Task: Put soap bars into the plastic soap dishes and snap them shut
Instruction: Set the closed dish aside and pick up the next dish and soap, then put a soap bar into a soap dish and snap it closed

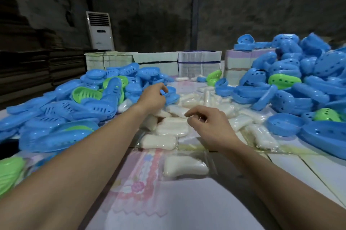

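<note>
Dozens of blue dish halves (61,102) are heaped at ten o'clock, where my left hand (152,97) reaches, fingers curled at a blue piece (171,95); whether it grips, I cannot tell. My right hand (207,123) hovers loosely curled and holding nothing over the wrapped soap bars (172,128) at twelve. Tugging one piece could tumble the pile; the slick wrappers may slip.

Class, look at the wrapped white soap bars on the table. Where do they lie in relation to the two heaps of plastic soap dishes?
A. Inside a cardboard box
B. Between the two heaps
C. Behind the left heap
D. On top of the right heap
B: the soap bars lie down the middle of the table, with the left heap and the right heap either side.
</note>
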